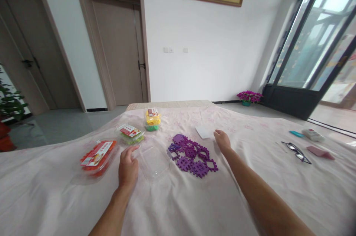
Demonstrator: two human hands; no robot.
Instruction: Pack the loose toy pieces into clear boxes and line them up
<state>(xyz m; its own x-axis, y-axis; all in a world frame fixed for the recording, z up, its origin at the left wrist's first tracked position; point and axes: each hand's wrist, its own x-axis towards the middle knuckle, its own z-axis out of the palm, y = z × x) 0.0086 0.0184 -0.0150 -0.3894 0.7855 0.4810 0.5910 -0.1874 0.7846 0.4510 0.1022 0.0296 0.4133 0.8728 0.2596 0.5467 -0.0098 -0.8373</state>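
My left hand (128, 166) rests on the pink cloth, fingers loosely stretched, touching the left rim of an empty clear plastic box (154, 162). My right hand (221, 140) lies further out, fingers curled down on the cloth, just right of a pile of purple interlocking pieces (192, 155) and beside a white card (204, 131). Neither hand holds anything that I can see.
Left of my left hand sits a clear box of red pieces (97, 156). Behind it are a box of green pieces (130, 134) and a box of yellow pieces (152, 118). Black glasses (296, 151), a white packet (313, 135) and a dark red wallet (319, 152) lie at the right.
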